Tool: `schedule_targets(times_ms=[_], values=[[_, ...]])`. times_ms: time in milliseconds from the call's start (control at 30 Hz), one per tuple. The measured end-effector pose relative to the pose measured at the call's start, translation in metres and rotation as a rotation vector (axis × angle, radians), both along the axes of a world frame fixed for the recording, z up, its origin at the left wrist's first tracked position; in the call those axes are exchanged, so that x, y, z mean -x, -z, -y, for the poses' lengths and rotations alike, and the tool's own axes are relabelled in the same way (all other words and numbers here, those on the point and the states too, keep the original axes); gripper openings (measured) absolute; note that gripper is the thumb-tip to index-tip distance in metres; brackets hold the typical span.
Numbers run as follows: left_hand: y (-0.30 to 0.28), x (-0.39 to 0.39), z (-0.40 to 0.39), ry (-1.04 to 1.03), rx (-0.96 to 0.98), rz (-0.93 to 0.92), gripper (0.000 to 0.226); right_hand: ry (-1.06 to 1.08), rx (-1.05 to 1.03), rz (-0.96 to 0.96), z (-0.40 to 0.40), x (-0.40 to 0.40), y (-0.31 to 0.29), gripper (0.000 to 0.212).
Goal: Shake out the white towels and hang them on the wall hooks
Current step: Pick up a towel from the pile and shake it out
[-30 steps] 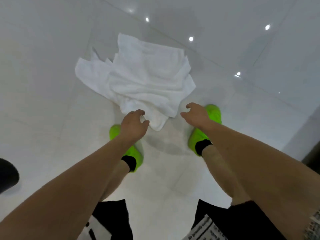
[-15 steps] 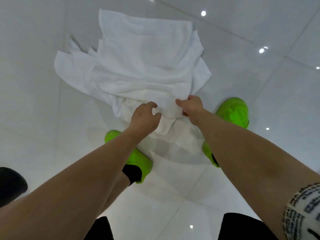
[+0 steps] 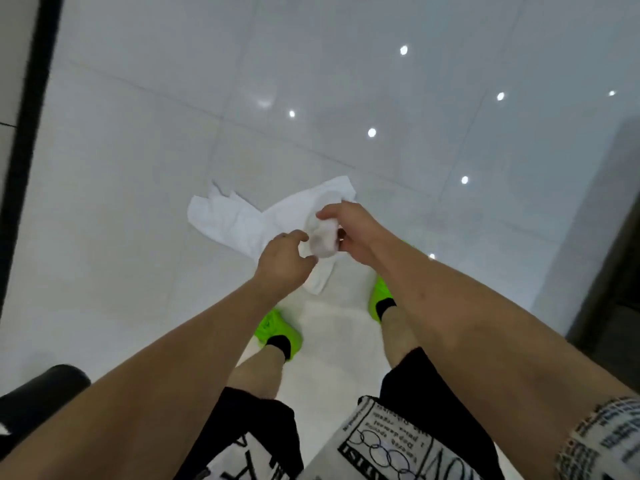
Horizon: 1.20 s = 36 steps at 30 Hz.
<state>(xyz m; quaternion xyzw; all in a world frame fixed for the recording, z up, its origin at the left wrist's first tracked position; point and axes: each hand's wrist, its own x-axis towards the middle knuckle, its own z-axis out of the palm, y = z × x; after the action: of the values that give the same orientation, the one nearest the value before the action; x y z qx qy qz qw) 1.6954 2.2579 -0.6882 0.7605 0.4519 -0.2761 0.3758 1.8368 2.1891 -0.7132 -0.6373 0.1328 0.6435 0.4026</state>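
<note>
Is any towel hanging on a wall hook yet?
No: the white towel lies on the floor, one end bunched between the left hand and right hand.

Two hands [image 3: 284, 258] [image 3: 349, 233], one white towel pile [image 3: 235, 223], two green shoes [image 3: 277, 329] [image 3: 379, 299].

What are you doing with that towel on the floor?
A person stands on a shiny white floor and is picking up a white towel. Both hands hold a bunched end of it: the left hand pinches it from one side and the right hand grips it from the other. The rest of the towel trails down toward the floor. No wall hooks are in sight, so nothing is hung yet.
</note>
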Motion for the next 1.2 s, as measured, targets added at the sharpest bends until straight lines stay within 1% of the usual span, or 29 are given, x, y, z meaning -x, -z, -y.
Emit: schedule_targets(times_ms=[33,100,167,200,267,300,333,400,433,500,533,567,600,700,733,800,833,867,933,1033,1100,1200], values=[[-0.026,-0.005,-0.003,0.002,-0.013,0.019,0.05,-0.003,-0.022,0.029,-0.004,-0.006,-0.029,0.031],[-0.077,-0.014,-0.011,-0.005,-0.044,0.07,0.051,-0.041,-0.033,0.152,-0.013,-0.014,-0.088,0.021],[-0.126,-0.021,-0.022,-0.01,-0.081,0.14,0.052,-0.047,-0.015,0.31,-0.022,-0.02,-0.146,0.042],[-0.151,-0.024,-0.029,-0.007,-0.094,0.181,0.052,-0.037,-0.004,0.386,-0.025,-0.022,-0.175,0.046],[-0.201,-0.031,-0.043,0.02,-0.132,0.261,0.055,0.009,-0.018,0.515,-0.031,-0.023,-0.236,0.036],[-0.226,-0.034,-0.05,0.038,-0.157,0.298,0.057,0.044,-0.031,0.562,-0.033,-0.022,-0.266,0.036],[-0.252,-0.037,-0.057,0.055,-0.181,0.341,0.06,0.081,-0.039,0.6,-0.035,-0.021,-0.297,0.04],[-0.305,-0.043,-0.067,0.115,-0.217,0.462,0.064,0.197,-0.063,0.666,-0.034,-0.017,-0.356,0.045],[-0.331,-0.044,-0.069,0.164,-0.237,0.535,0.066,0.278,-0.099,0.688,-0.033,-0.014,-0.383,0.041],[-0.376,-0.044,-0.064,0.295,-0.278,0.677,0.066,0.455,-0.209,0.714,-0.025,-0.005,-0.433,0.025],[-0.396,-0.042,-0.058,0.35,-0.284,0.737,0.063,0.55,-0.26,0.72,-0.019,0.002,-0.455,0.016],[-0.411,-0.042,-0.051,0.38,-0.284,0.783,0.058,0.626,-0.292,0.72,-0.014,0.009,-0.473,0.01],[-0.427,-0.038,-0.043,0.403,-0.291,0.828,0.053,0.696,-0.313,0.736,-0.007,0.019,-0.492,0.011],[-0.465,-0.027,-0.021,0.432,-0.374,0.948,0.054,0.833,-0.385,0.776,0.014,0.048,-0.535,0.031],[-0.478,-0.024,-0.015,0.453,-0.416,0.984,0.052,0.845,-0.403,0.804,0.022,0.057,-0.548,0.035],[-0.503,-0.02,-0.001,0.488,-0.497,1.049,0.035,0.835,-0.409,0.893,0.041,0.073,-0.575,0.034],[-0.517,-0.02,0.008,0.501,-0.533,1.071,0.024,0.829,-0.403,0.944,0.053,0.079,-0.587,0.036],[-0.53,-0.02,0.02,0.515,-0.566,1.088,0.018,0.824,-0.4,0.994,0.066,0.084,-0.598,0.039],[-0.553,-0.019,0.049,0.573,-0.597,1.117,0.018,0.805,-0.376,1.091,0.1,0.093,-0.616,0.038],[-0.582,-0.016,0.111,0.692,-0.554,1.183,0.017,0.74,-0.206,1.269,0.166,0.11,-0.635,0.026],[-0.594,-0.014,0.165,0.718,-0.446,1.225,0.015,0.702,-0.081,1.397,0.219,0.124,-0.642,0.021],[-0.604,-0.007,0.253,0.768,-0.284,1.245,0.021,0.687,0.076,1.544,0.311,0.151,-0.648,0.024]])
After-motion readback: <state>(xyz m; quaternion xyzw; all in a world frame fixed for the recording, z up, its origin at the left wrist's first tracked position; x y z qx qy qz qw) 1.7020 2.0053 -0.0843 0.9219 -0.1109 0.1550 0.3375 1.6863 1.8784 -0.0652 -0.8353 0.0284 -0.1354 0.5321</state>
